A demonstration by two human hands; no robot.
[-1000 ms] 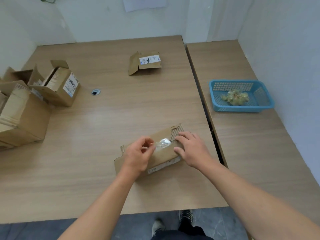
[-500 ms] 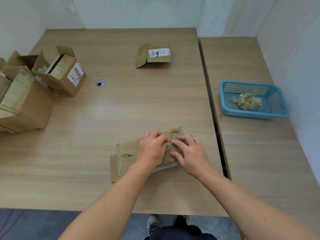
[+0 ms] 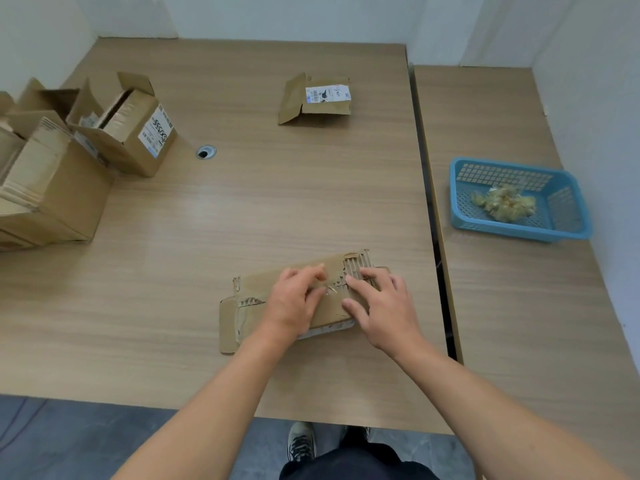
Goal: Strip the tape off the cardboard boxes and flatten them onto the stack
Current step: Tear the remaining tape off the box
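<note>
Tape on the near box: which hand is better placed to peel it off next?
Left: the left hand pinches the tape, while the right hand lies flat, holding the box down.

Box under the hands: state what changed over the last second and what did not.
The left hand slid right along the box toward the right hand, pinching a tape scrap; the long shiny strip shows no more. The box sank flatter, a flap spread leftward. The right hand kept pressing it; the other boxes and blue basket stayed put.

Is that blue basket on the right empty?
No, the blue basket holds a pile of crumpled yellowish scraps.
</note>
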